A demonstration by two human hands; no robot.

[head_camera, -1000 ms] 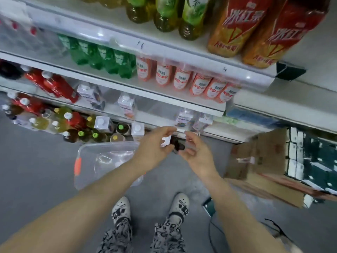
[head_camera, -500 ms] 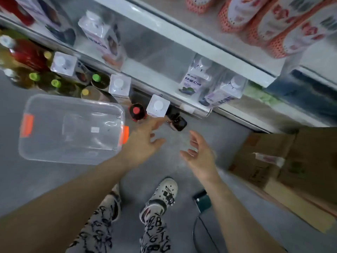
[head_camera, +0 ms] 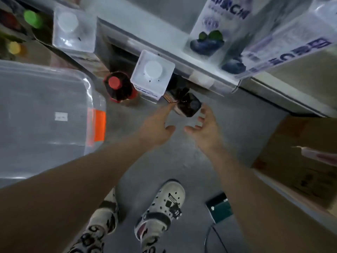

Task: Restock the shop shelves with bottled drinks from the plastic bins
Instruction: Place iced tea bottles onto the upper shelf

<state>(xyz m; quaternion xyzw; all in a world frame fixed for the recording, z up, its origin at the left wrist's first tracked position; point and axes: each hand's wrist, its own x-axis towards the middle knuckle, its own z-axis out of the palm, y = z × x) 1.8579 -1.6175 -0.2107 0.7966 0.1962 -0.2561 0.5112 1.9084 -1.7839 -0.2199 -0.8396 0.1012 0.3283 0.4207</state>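
**Both hands bracket a dark bottle at the shelf foot**

- Location: the dark bottle point(head_camera: 189, 105) sits on the grey floor point(head_camera: 182, 161), right at the base of the bottom shelf point(head_camera: 125, 42). It is just right of a white-capped square carton point(head_camera: 153, 72) and a red-capped bottle point(head_camera: 118, 86).
- Attitude: the bottle looks tipped, not upright. A square end faces the camera and a darker part points up toward the shelf base. The long axis seems to run roughly away from the person. Cap and base cannot be told apart through the blur.
- Left hand point(head_camera: 156, 128): fingers spread, holding nothing. The index fingertip is at the bottle's left side; contact is unclear.
- Right hand point(head_camera: 206, 128): wide, fingers loosely spread, empty. Its fingertips are just beside the bottle's right side, apart from it.
- Key relation: the bottle lies ahead of both hands and between them, slightly beyond the fingertips. The left hand is nearer.
- Judgement: a two-sided pick-up looks set, needing both hands a little further forward before they close across the short sides.
- Surroundings: the clear plastic bin point(head_camera: 45, 115) stands to the left, well apart. A cardboard box point(head_camera: 300, 152) is on the right.
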